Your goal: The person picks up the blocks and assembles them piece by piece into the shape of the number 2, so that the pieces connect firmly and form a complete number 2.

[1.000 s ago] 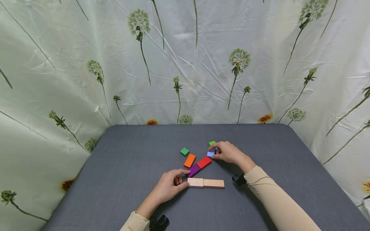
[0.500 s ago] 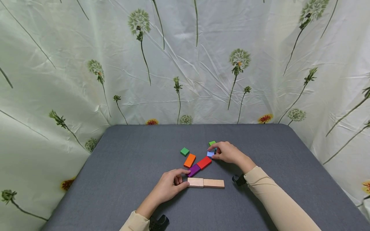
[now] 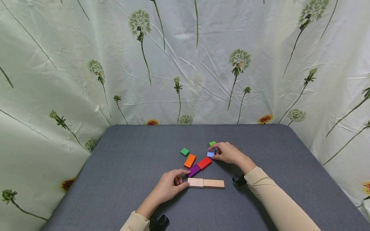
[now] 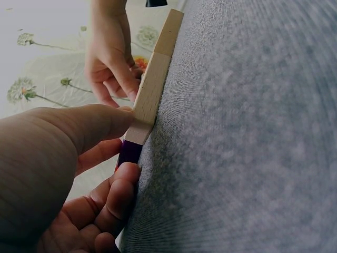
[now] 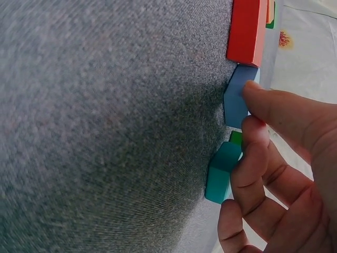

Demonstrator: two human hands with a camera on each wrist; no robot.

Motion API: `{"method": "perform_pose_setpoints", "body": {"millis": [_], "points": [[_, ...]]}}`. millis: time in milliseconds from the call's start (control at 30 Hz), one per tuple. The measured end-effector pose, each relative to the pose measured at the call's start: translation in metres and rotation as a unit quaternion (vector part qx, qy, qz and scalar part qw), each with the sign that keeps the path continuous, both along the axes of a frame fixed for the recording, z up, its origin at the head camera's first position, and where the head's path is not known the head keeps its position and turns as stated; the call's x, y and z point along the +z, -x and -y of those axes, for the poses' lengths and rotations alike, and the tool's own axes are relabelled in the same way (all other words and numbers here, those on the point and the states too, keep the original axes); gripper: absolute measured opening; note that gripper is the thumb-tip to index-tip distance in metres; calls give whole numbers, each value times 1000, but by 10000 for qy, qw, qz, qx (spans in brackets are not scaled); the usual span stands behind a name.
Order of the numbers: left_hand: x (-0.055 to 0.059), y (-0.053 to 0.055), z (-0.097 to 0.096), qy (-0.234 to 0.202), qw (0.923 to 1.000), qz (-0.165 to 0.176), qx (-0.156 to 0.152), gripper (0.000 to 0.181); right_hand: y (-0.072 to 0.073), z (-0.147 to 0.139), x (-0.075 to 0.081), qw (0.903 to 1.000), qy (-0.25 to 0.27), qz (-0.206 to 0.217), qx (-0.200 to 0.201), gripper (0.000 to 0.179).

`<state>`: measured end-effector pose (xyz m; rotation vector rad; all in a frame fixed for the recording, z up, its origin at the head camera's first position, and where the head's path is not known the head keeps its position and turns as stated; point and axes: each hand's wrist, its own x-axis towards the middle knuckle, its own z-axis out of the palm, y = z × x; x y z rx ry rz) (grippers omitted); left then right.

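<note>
Item: flat wooden blocks on a grey fabric tabletop [image 3: 121, 179], centre, before a dandelion-print curtain [image 3: 86, 64]. Right hand [image 3: 228, 152]: grip closed in a pinch, thumb and fingertips on a small light-blue square block [image 3: 210, 154], which lies flat just far-right of a red rectangular block [image 3: 204, 162]; a teal block [image 5: 221, 171] and a bright green block [image 3: 212, 143] sit close under the curled fingers. Left hand [image 3: 170, 186]: thumb pressed to the left end of a pale unpainted wooden bar [image 3: 196, 182], fingers curled against a purple rectangular block [image 3: 194, 170]; a second, darker bar [image 3: 214, 183] abuts the first on the right. Orange rectangular block [image 3: 189, 160] and dark green square block [image 3: 184, 151] lie apart, farther left. Risks, as judged: the crowded right fingers could knock the teal or green block while shifting the blue one; a slipped pinch could push the blue block into the red and skew the red-purple line; left thumb pressure could slide the two bars out of alignment.
</note>
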<state>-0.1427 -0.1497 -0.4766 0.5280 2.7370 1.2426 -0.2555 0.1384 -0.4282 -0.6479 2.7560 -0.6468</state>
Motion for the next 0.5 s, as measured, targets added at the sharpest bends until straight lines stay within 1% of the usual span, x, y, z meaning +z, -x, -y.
{"method": "perform_pose_setpoints", "body": {"millis": [300, 500], "points": [[2, -1, -1, -29, 10000, 11, -26, 35, -2, -1, 2, 9995, 62, 270, -118, 37], [3, -1, -1, -16, 10000, 26, -17, 36, -3, -6, 4, 9994, 170, 266, -133, 39]]}}
